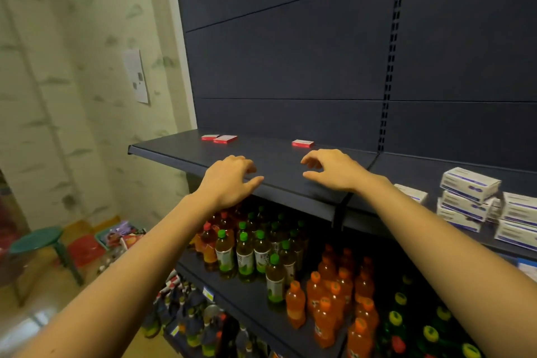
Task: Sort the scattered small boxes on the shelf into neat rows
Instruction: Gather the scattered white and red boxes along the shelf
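Two empty hands, left hand (229,180) and right hand (334,170), fingers spread.

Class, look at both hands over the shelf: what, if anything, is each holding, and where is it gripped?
Nothing. The left hand and right hand hover empty, fingers loosely curled.

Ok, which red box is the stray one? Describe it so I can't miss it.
Start at the dark shelf above the drink bottles. Along its back edge lie three flat red boxes: a touching pair at far left, and the stray box alone toward the middle, just beyond the right hand. It is the only one with no neighbour.
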The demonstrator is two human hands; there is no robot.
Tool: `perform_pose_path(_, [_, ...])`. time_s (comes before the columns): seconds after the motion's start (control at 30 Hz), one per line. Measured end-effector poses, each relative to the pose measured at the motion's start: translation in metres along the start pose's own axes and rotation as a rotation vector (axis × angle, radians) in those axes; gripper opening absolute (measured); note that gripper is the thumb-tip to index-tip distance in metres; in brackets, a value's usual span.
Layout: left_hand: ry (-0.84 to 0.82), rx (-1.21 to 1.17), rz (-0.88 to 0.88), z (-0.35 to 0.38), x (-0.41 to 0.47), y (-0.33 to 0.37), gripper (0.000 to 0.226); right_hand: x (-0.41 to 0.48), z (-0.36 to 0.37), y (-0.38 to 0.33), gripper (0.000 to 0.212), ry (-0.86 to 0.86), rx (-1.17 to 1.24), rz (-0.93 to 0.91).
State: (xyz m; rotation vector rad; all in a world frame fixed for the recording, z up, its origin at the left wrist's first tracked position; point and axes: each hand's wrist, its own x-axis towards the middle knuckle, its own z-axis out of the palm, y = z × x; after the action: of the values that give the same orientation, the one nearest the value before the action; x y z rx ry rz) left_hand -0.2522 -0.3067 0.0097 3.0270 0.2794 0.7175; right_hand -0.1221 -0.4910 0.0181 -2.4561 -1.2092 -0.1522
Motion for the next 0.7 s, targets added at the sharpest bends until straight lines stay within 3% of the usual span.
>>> perform_pose_path(0.7, [-0.039,-0.079,0.074,0.114,0.209,-0.165,0.038,0.237,0.066,0.084,0.046,0.002,-0.172,0.397])
